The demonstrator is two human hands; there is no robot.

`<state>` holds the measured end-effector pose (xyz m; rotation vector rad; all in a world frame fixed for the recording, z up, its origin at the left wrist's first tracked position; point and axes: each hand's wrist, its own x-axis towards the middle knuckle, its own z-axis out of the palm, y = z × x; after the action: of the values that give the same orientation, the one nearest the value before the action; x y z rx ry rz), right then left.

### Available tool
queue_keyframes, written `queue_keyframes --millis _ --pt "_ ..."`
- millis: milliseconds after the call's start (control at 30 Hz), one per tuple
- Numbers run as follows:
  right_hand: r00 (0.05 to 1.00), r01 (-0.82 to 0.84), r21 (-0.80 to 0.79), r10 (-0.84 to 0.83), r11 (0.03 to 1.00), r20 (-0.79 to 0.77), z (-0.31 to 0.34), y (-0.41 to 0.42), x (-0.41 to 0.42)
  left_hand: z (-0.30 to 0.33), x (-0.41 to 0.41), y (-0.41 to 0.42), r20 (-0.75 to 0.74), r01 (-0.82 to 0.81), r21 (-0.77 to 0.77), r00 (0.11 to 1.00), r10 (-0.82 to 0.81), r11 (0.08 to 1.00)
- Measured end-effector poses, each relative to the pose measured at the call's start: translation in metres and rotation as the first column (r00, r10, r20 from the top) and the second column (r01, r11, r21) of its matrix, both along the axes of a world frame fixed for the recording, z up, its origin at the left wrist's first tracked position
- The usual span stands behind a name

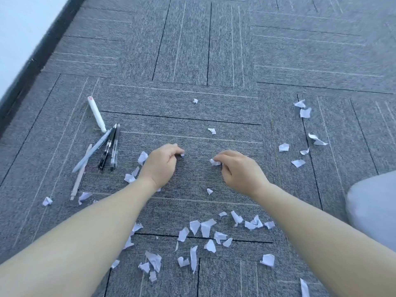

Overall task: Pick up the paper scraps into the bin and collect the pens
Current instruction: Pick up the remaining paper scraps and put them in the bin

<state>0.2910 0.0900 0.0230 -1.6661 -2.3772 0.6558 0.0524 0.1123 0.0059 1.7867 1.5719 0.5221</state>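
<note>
Several white paper scraps (206, 229) lie scattered over the grey carpet, thickest near me and at the right. My left hand (161, 165) pinches a small scrap (182, 154) at its fingertips. My right hand (237, 170) pinches another scrap (214, 162). Both hands hover low over the carpet's middle. At the left lie several pens: a white marker (96, 114), a light blue pen (92, 151), two black pens (110, 146) and a beige pen (79, 177). No bin is in view.
A white wall with a dark baseboard (32, 61) runs along the upper left. A grey rounded shape, perhaps my knee (372, 209), fills the right edge. More scraps (305, 112) lie at the far right.
</note>
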Motion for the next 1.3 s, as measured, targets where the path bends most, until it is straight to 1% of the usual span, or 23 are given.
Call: queue_keyframes --millis 67,100,133,167,200,267,300,367,433,500,600,667,733,800,833,900,967,1033,1100,1167,1200,1233,1300 --pt "0.994 0.076 0.083 -0.070 0.994 -0.082 -0.001 0.004 -0.005 0.003 -0.004 -0.019 -0.039 0.071 0.156 0.997 -0.065 0.985" --pt "0.986 0.139 0.070 -0.131 0.988 -0.101 -0.003 0.012 -0.008 0.001 -0.011 -0.026 -0.095 0.049 0.248 0.995 -0.026 0.968" --pt "0.979 0.185 0.010 -0.184 0.983 -0.082 -0.006 0.021 -0.011 -0.003 -0.019 -0.031 -0.159 -0.013 0.319 0.985 0.067 0.948" --pt "0.978 0.205 -0.069 -0.208 0.976 -0.026 -0.008 0.031 -0.016 -0.006 -0.027 -0.036 -0.223 -0.096 0.339 0.958 0.179 0.936" --pt "0.980 0.200 -0.135 -0.196 0.970 0.047 -0.009 0.042 -0.021 -0.008 -0.034 -0.039 -0.285 -0.163 0.309 0.924 0.255 0.937" --pt "0.980 0.158 -0.205 -0.127 0.966 0.154 -0.012 0.060 -0.031 -0.014 -0.042 -0.041 -0.381 -0.223 0.177 0.883 0.276 0.959" --pt "0.979 0.136 -0.218 -0.098 0.966 0.180 -0.014 0.066 -0.034 -0.017 -0.043 -0.040 -0.388 -0.247 0.110 0.881 0.270 0.963" --pt "0.980 0.116 -0.218 -0.076 0.969 0.183 -0.016 0.064 -0.039 -0.019 -0.040 -0.037 -0.333 -0.267 0.042 0.905 0.266 0.963" --pt "0.987 0.109 -0.182 -0.085 0.977 0.137 -0.015 0.045 -0.040 -0.019 -0.038 -0.043 -0.240 -0.204 0.059 0.947 0.212 0.977" --pt "0.994 0.073 -0.160 -0.059 0.984 0.087 -0.014 0.010 -0.037 -0.018 -0.034 -0.061 -0.169 -0.033 0.099 0.984 0.050 0.995" --pt "0.998 -0.062 -0.090 0.063 0.994 0.007 -0.007 -0.048 -0.028 -0.013 -0.021 -0.095 -0.106 0.248 0.130 0.966 -0.235 0.960" --pt "0.998 -0.061 0.032 0.061 0.998 -0.029 -0.009 -0.063 -0.015 -0.011 -0.021 -0.104 -0.121 0.289 0.179 0.955 -0.270 0.941" --pt "0.994 0.098 0.057 -0.096 0.994 -0.043 -0.013 -0.055 -0.003 -0.011 -0.034 -0.105 -0.225 0.176 0.239 0.967 -0.122 0.955" --pt "0.962 0.271 -0.061 -0.273 0.961 -0.023 -0.015 -0.034 0.002 -0.009 -0.057 -0.108 -0.335 0.003 0.246 0.939 0.082 0.969" --pt "0.951 0.307 -0.132 -0.310 0.942 0.003 -0.017 -0.023 0.003 -0.009 -0.069 -0.111 -0.381 -0.076 0.222 0.911 0.158 0.972" --pt "0.962 0.272 -0.210 -0.270 0.939 0.040 -0.020 -0.010 -0.005 -0.012 -0.087 -0.118 -0.443 -0.190 0.158 0.863 0.241 0.969" --pt "0.982 0.186 -0.211 -0.188 0.959 0.014 -0.021 -0.014 -0.022 -0.016 -0.094 -0.124 -0.468 -0.242 0.084 0.847 0.252 0.967" --pt "0.995 0.077 -0.217 -0.088 0.973 -0.040 -0.019 -0.034 -0.043 -0.018 -0.089 -0.130 -0.445 -0.203 0.047 0.872 0.203 0.978" --pt "0.994 -0.077 -0.227 0.058 0.971 -0.092 -0.015 -0.061 -0.062 -0.016 -0.079 -0.138 -0.329 -0.095 0.047 0.939 0.105 0.994" --pt "0.977 -0.168 -0.196 0.137 0.966 -0.163 -0.011 -0.082 -0.074 -0.009 -0.078 -0.145 -0.215 -0.029 0.067 0.976 0.042 0.997" --pt "0.973 -0.152 -0.145 0.123 0.978 -0.193 -0.011 -0.088 -0.076 -0.008 -0.086 -0.146 -0.208 -0.037 0.101 0.976 0.057 0.994" --pt "0.976 -0.087 -0.082 0.068 0.993 -0.208 -0.012 -0.090 -0.076 -0.007 -0.096 -0.146 -0.236 -0.069 0.134 0.967 0.100 0.989" --pt "0.977 0.123 -0.019 -0.125 0.992 -0.174 -0.018 -0.089 -0.068 -0.008 -0.119 -0.143 -0.323 -0.198 0.139 0.917 0.233 0.970"
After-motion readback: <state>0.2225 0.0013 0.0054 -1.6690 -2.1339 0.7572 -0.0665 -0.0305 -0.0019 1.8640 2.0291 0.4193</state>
